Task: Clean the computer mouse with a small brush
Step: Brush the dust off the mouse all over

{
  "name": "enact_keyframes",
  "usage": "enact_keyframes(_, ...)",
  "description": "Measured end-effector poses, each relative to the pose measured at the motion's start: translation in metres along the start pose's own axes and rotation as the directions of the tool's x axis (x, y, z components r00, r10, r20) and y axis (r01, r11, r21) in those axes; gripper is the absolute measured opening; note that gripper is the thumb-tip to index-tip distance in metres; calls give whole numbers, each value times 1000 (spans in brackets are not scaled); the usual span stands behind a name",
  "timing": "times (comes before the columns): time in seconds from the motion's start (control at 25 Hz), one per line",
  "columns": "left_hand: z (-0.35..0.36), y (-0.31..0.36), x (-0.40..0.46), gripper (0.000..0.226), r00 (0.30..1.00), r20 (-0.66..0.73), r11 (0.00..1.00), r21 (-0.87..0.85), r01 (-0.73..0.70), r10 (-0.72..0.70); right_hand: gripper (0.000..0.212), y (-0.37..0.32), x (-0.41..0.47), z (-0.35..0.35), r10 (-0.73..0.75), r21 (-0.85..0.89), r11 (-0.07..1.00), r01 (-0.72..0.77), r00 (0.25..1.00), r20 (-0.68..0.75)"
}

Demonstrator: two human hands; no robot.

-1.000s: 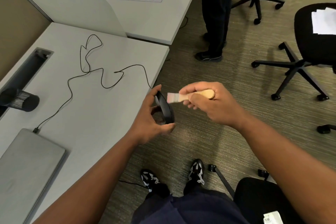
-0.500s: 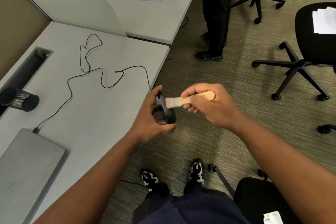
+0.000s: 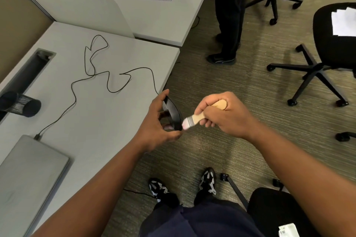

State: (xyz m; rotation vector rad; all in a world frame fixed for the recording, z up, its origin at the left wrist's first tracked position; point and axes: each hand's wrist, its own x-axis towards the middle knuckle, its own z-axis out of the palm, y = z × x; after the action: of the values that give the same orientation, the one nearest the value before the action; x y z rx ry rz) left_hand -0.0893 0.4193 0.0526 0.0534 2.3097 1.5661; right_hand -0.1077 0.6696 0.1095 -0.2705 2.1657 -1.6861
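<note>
The black mouse (image 3: 172, 113) sits in my left hand (image 3: 156, 127), held on edge in the air just past the edge of the desk (image 3: 107, 127), above the carpet. My thumb and fingers curl round its ends. My right hand (image 3: 221, 114) is wrapped round the wooden handle of the brush (image 3: 200, 116), fingers pressed together, and the pale bristles touch the mouse's lower end. Its cable (image 3: 100, 75) snakes back across the desk to the closed laptop (image 3: 28, 175). A mesh cup (image 3: 21, 104) lies nearby. Another person (image 3: 229, 15) stands beyond, among office chairs (image 3: 327, 44).
</note>
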Motion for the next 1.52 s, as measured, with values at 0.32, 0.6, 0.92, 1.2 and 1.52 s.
enact_keyframes(0.32, 2, 4, -3, 130, 999, 13, 996, 87, -31, 30, 28, -2, 3, 10, -102, -91, 991, 97, 994, -44)
enact_keyframes(0.6, 4, -1, 0, 129, 1000, -30, 999, 39, -6, 8, 35, 0, -5, 12, -16, -138, 990, 27, 997, 79)
enact_keyframes(0.92, -2, -1, 4, 116, 999, -10, 997, 67, -46, 46, 24, 3, 0, 11, -174, -83, 982, 169, 983, -61)
enact_keyframes(1.2, 1, -9, 1, 115, 1000, 10, 994, -111, 7, -6, 23, 17, -5, 18, -171, -106, 979, 174, 985, 36)
enact_keyframes(1.52, -5, -6, -2, 120, 999, 36, 976, -213, 45, -38, 24, 28, -14, 17, -132, -272, 952, 144, 989, 64)
